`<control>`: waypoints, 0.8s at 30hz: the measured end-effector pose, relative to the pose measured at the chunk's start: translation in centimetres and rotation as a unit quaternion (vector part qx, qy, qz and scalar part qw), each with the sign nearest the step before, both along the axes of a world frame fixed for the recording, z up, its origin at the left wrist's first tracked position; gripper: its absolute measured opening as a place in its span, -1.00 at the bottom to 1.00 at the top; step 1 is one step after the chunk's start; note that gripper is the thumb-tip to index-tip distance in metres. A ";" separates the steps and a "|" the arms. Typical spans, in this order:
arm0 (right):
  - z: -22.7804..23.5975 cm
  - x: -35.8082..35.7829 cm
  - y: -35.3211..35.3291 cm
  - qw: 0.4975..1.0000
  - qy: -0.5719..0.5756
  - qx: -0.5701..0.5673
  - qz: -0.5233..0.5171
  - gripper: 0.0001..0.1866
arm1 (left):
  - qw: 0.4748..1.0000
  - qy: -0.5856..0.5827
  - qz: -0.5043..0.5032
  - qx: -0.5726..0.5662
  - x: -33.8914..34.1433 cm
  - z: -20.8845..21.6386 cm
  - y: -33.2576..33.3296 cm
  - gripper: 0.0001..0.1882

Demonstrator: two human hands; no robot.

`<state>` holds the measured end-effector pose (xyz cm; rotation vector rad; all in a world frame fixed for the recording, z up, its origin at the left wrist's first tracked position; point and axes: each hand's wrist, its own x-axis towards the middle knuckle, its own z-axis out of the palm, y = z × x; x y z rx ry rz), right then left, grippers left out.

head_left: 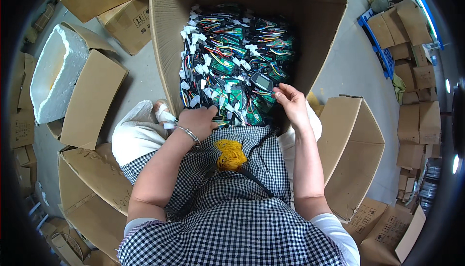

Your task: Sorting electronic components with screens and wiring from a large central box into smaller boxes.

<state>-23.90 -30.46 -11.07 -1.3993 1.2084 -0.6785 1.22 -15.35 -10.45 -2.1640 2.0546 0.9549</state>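
Observation:
My right hand [292, 102] pinches the edge of a small dark display unit [262, 81] with a grey screen, held over the right part of a large open carton [167, 38]. Inside the carton lie many green circuit boards [224, 66] with coloured wires and white plug connectors [199, 37], heaped in rows. At the carton's near left, my left hand [197, 122] is closed, its fingers bent down among dark wires and connectors; what they grip is hidden. A bundle of yellow strands [230, 155] rests on my checked apron [218, 217].
An open carton [346, 154] stands by my right side, another [92, 174] by my left. Farther left is a carton with a white foam liner [51, 74]. More cartons stand behind it. A blue pallet [382, 55] and stacked cartons [419, 120] line the right.

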 end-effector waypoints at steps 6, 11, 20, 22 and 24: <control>-5.9 2.5 -0.9 0.932 0.314 -0.178 0.031 -0.50 | 0.991 -0.101 0.080 -0.029 1.7 0.8 -1.1 -0.71; -10.3 4.7 -3.0 0.834 0.508 -0.200 0.076 -0.45 | 0.995 -0.054 0.079 -0.017 1.9 0.7 -2.0 -0.70; -5.7 5.1 -2.9 0.828 0.493 -0.251 0.091 -0.79 | 0.944 -0.185 0.107 -0.250 0.8 -0.4 -3.5 -0.53; -2.0 5.9 -0.9 0.866 0.419 -0.231 0.145 -0.78 | 0.928 -0.073 0.036 -0.363 0.0 0.2 -4.5 -0.36; 1.0 5.6 0.6 0.912 0.274 -0.136 0.273 -0.78 | 0.901 -0.045 -0.087 -0.422 -1.2 0.8 -4.6 -0.25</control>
